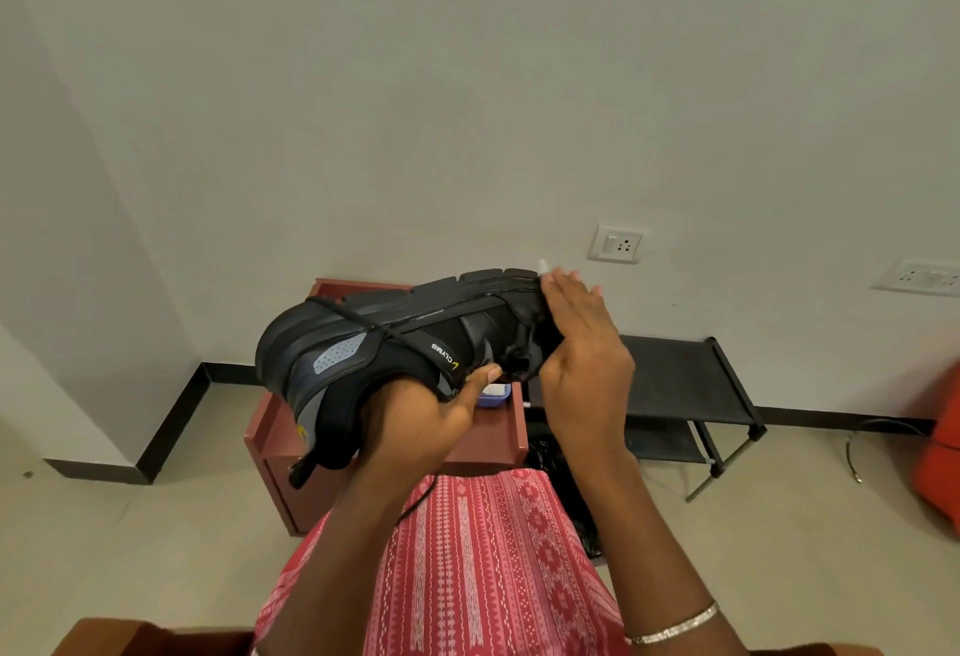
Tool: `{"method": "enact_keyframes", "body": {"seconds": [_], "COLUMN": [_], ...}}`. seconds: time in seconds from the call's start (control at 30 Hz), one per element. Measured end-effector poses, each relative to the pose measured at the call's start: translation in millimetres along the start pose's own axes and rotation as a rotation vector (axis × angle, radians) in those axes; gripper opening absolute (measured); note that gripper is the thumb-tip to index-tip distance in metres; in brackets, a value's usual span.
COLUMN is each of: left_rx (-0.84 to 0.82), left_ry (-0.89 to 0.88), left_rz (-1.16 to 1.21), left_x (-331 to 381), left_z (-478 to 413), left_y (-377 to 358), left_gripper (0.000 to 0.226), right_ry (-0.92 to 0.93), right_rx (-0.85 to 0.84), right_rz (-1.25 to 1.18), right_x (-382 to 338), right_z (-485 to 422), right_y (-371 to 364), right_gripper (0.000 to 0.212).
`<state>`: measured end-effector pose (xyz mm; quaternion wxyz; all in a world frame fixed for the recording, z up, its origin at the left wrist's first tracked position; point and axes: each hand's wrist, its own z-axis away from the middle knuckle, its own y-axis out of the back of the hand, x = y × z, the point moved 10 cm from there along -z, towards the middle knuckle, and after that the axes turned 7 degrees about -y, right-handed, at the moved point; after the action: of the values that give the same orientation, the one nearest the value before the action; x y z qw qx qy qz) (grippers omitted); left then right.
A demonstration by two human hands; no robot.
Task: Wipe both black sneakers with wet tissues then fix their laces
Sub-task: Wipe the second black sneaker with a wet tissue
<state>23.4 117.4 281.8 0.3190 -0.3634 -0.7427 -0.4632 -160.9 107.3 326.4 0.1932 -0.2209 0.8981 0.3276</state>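
The right hand's fingers [569, 291] lie straight and together, pressed flat against the toe end of the black sneaker [395, 343], with a sliver of white tissue [543, 266] showing past the fingertips. The right hand [582, 348] stands edge-up, a bracelet [675, 629] on its forearm. The left hand [426, 411] reaches into the shoe's opening, thumb hooked over the collar, holding the sneaker sideways in the air, sole facing away. A lace [358, 320] crosses the heel. Below stand a red-brown cabinet [498, 442], a black rack [691, 385] and a white wall [415, 109] with sockets [618, 243].
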Motion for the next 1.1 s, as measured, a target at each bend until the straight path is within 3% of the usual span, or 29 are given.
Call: {"method": "enact_keyframes", "body": {"seconds": [0.17, 0.33, 0.47, 0.63, 0.83, 0.87, 1.0, 1.1], "left_rx": [-0.069, -0.108, -0.012, 0.007, -0.007, -0.022, 0.034, 0.084], "left_ry": [0.087, 0.048, -0.035, 0.009, 0.036, 0.023, -0.019, -0.06], "left_rz": [0.001, -0.009, -0.053, -0.006, 0.188, 0.168, 0.005, 0.024], "left_x": [-2.1, -2.5, 7.5, 0.1, -4.6, -4.5, 3.9, 4.7], "left_z": [3.7, 1.9, 1.1, 0.3, -0.1, -0.3, 2.7, 1.6], "left_y": [-6.9, -15.2, -2.9, 3.0, -5.4, -9.6, -5.7, -1.8], "left_gripper": [0.052, 0.033, 0.065, 0.036, 0.014, 0.012, 0.046, 0.055], "right_ry": [-0.131, 0.078, 0.16, -0.142, -0.306, -0.272, -0.025, 0.115], "right_rx": [0.065, 0.005, -0.023, 0.042, 0.076, 0.08, 0.043, 0.006], "right_rz": [-0.016, -0.133, -0.092, -0.069, -0.102, -0.093, -0.105, -0.097], "right_x": [0.7, -56.3, -40.1, 29.9, 35.8, 24.9, -35.2, -51.3], "right_z": [5.2, 8.2, 8.2, 7.4, 11.4, 9.6, 13.8, 19.2], "right_y": [3.4, -2.3, -3.7, 6.2, 6.9, 6.7, 1.1, -3.3], "right_gripper": [0.053, 0.054, 0.062, 0.057, 0.056, 0.054, 0.053, 0.054]}}
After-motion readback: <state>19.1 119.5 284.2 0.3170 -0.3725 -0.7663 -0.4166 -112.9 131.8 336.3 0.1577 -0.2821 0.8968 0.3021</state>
